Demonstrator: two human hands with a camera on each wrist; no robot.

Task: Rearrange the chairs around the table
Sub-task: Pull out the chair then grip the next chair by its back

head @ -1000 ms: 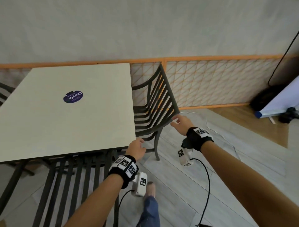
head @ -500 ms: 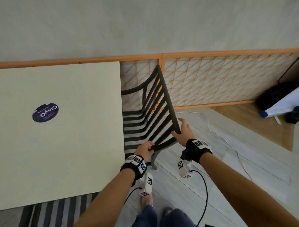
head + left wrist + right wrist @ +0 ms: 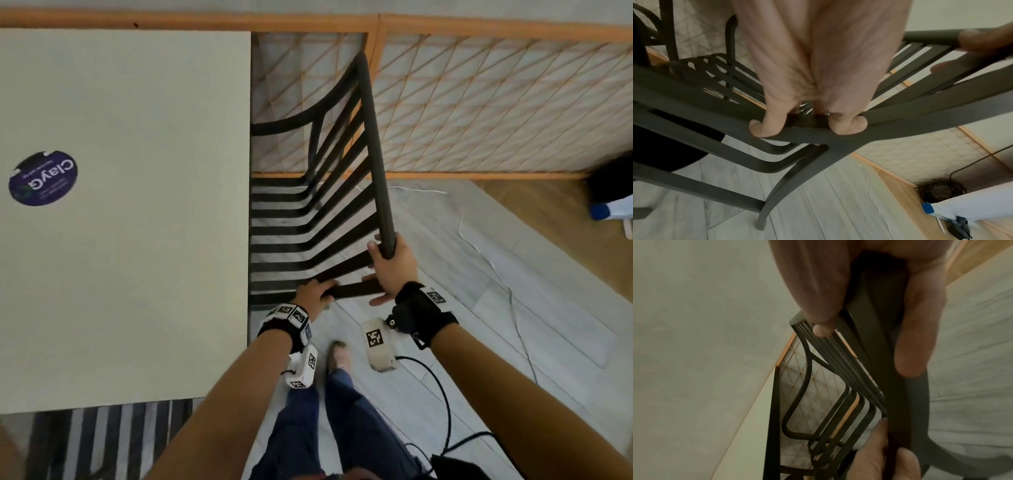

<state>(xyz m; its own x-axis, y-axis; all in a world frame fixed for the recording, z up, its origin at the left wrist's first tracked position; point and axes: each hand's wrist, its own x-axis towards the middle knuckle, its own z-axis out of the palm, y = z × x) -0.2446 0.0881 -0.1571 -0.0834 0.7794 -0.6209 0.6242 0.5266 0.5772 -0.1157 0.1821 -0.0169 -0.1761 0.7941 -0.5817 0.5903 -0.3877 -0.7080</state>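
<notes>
At frame left the table [image 3: 130,205] covers the seat of the dark slatted chair [image 3: 308,219] at centre, whose side frame the left hand [image 3: 313,293] now grasps while the right hand [image 3: 394,263] has closed round the top rail, so repositioning can begin.

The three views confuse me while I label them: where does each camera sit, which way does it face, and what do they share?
Head: on the head, looking down at the table, the chair, both forearms, the legs.
Left wrist: on the left wrist, along the left hand, its grip on the chair's side rail.
Right wrist: on the right wrist, along the right hand round the chair's top bar.
Shared: all show the chair; each wrist view also catches the other hand.
</notes>
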